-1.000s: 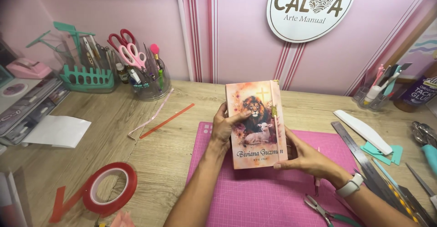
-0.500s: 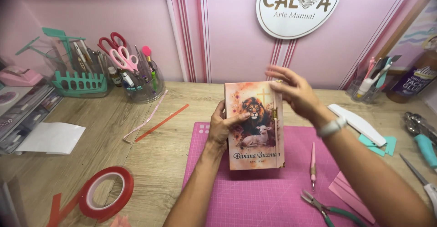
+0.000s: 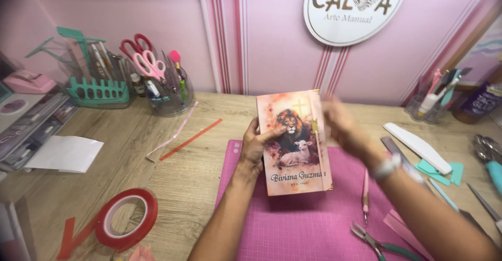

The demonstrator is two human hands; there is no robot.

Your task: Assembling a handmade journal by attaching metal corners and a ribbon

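A book (image 3: 294,143) with a peach cover showing a lion and a lamb is held upright over the pink cutting mat (image 3: 314,224). My left hand (image 3: 257,146) grips its left edge, thumb on the cover. My right hand (image 3: 342,127) is blurred with motion at the book's right edge, by the small gold clasp; whether it grips the book I cannot tell.
A red tape roll (image 3: 125,224) lies front left, with white paper (image 3: 65,154) and a red strip (image 3: 191,139) on the wooden desk. Cup with pink scissors (image 3: 167,91) and teal organiser (image 3: 97,88) stand at the back. Pliers (image 3: 381,245), pink pen tool (image 3: 365,193), ruler and white file (image 3: 423,147) lie right.
My right hand left the book's lower right corner, rose above its top, and has now come down to the right edge. The left hand and book stayed nearly still.
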